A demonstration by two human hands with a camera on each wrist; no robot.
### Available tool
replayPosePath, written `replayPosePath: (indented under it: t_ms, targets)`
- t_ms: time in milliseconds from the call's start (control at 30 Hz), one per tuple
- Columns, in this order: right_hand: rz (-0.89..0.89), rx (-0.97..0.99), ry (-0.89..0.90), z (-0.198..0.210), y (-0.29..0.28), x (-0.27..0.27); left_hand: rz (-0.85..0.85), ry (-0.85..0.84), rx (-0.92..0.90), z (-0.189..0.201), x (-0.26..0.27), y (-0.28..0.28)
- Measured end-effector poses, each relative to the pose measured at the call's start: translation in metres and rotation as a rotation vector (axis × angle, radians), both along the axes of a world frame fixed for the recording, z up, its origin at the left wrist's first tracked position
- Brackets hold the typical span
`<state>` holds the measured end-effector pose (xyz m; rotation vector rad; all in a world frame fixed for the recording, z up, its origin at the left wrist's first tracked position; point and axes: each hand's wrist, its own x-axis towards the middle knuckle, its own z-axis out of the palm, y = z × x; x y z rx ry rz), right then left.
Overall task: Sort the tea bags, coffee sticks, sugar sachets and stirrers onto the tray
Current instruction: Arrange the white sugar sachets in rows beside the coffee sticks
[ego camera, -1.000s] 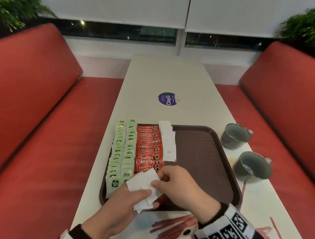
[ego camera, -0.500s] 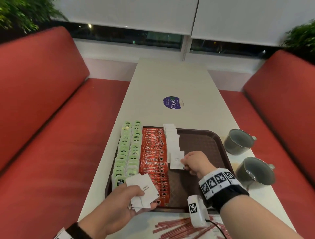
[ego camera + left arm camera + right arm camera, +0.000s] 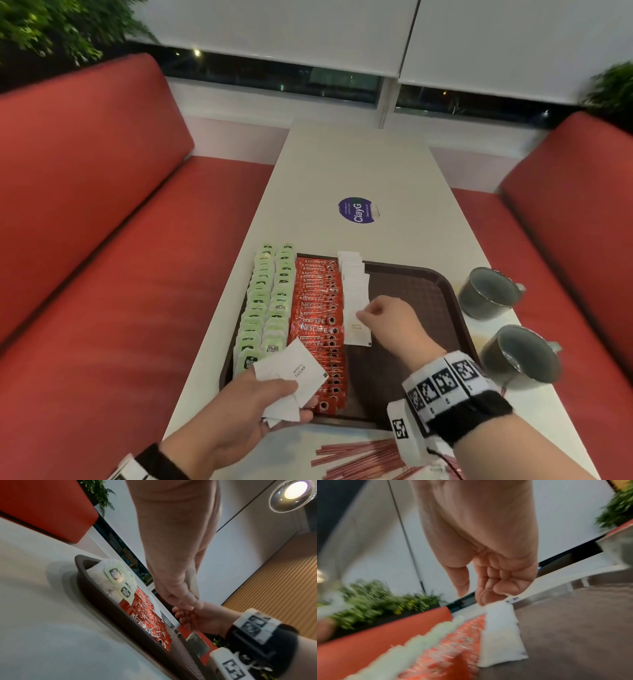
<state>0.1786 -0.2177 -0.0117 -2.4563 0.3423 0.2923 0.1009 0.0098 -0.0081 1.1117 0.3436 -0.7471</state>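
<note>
A: Where do the sorted goods lie?

B: On the brown tray point(image 3: 428, 284) on the white tabletop point(image 3: 359, 164). Two columns of green tea bags point(image 3: 270, 301) run along its left side, their far ends overhanging the rim. Beside them lies a column of red coffee sticks point(image 3: 317, 308), then a column of white sugar sachets point(image 3: 354, 287).

A: And the hands?

B: The left hand point(image 3: 250, 407) grips a small fan of sugar sachets point(image 3: 291, 373) over the tray's near left corner, thumb on top and fingers curled beneath. How many it holds I cannot tell, since they overlap. The right hand point(image 3: 387, 322) has its fingers curled, and its fingertips point(image 3: 361, 314) meet the nearest sachet of the white column point(image 3: 356, 329), which lies flat on the tray. Whether it pinches that sachet or only touches it is unclear. The right wrist view is blurred and shows loosely curled fingers just over the column.

A: The stirrers?

B: A bundle of red stirrers point(image 3: 359, 459) lies on the tabletop near the person, partly covered by the right forearm and cut off by the bottom edge.

A: Anything else?

B: Two grey mugs point(image 3: 489, 294) stand on the tabletop right of the tray, the nearer one point(image 3: 520, 359) partly behind the marked wristband point(image 3: 448, 383). A round purple sticker point(image 3: 356, 209) sits further up the tabletop. Red benches point(image 3: 102, 222) flank both sides. In the left wrist view the hand hides most of the sachets it holds.
</note>
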Motion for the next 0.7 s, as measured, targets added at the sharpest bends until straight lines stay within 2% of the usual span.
replayPosePath:
  t_ms: [100, 167, 267, 333, 467, 567, 700]
  targets:
    - [0.191, 0.328, 0.047, 0.023, 0.026, -0.035, -0.023, 0.012, -0.004, -0.001, 0.002, -0.006]
    - [0.282, 0.339, 0.073, 0.027, 0.035, -0.048, -0.057, -0.001, -0.013, 0.000, 0.001, -0.011]
    - [0.304, 0.304, 0.085, 0.027, 0.034, -0.056, -0.118, -0.023, -0.006, 0.003, -0.001, -0.018]
    - [0.230, 0.337, 0.070, 0.029, 0.026, -0.055, -0.111, -0.011, -0.002, 0.003, -0.001, -0.019]
    - [-0.145, 0.502, 0.018, 0.017, 0.000, -0.038, -0.025, 0.067, -0.051, -0.001, 0.002, -0.011]
    - [-0.248, 0.364, 0.047, -0.005, -0.015, -0.020, -0.021, 0.057, -0.033, -0.005, 0.002, -0.004]
    - [-0.253, 0.239, 0.259, -0.025, -0.020, -0.002, -0.025, 0.053, -0.026, -0.003, 0.000, 0.000]
